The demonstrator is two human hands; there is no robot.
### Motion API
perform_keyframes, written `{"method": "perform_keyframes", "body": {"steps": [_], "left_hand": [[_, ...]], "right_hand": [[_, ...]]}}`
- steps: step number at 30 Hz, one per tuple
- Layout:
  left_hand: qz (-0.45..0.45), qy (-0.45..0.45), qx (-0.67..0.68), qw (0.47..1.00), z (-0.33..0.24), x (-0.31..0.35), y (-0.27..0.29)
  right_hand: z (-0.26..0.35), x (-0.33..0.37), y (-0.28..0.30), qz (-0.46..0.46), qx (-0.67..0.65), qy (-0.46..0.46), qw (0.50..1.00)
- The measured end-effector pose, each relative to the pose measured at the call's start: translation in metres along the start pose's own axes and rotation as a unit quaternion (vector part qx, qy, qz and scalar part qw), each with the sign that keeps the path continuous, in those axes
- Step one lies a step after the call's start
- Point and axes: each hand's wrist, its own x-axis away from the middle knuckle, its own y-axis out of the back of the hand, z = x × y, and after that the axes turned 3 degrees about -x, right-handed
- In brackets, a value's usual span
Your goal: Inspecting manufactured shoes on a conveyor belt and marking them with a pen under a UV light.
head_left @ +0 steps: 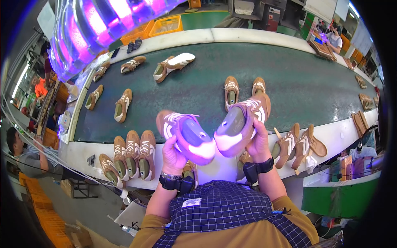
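Left hand (pixel 173 158) pinched my eleven-o'clock shoe (pixel 187 134); right hand (pixel 259 143) pinched my one-o'clock shoe (pixel 237 127). Inward drift risked scuffing both heels (pixel 201 150).

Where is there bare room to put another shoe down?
Widest: the green surface between the pair beyond the held shoes and the far-right shoes. Another patch lies between that pair and the upper-left overlapping shoes. Crowded: the white ledge, by the four-shoe row leftward and more shoes rightward.
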Motion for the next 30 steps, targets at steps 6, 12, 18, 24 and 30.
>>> {"method": "perform_keyframes", "body": {"steps": [6, 12, 18, 24, 30], "left_hand": [[-0.079, -0.025, 0.025, 0.996, 0.006, -0.001, 0.008], [-0.104, -0.027, 0.008, 0.994, 0.010, 0.003, 0.016], [-0.123, -0.029, -0.011, 0.992, 0.010, 0.001, 0.018], [-0.118, -0.024, -0.013, 0.993, 0.013, 0.000, 0.017], [-0.124, -0.018, -0.009, 0.992, 0.017, -0.003, 0.017]], "right_hand": [[-0.007, 0.018, 0.000, -0.092, 0.035, -0.014, 0.995], [-0.019, 0.026, 0.001, -0.092, 0.037, -0.004, 0.995], [-0.023, 0.026, 0.002, -0.093, 0.028, -0.001, 0.995], [-0.025, 0.027, 0.004, -0.101, 0.013, 0.007, 0.995], [-0.025, 0.028, 0.004, -0.097, -0.002, 0.006, 0.995]]}}
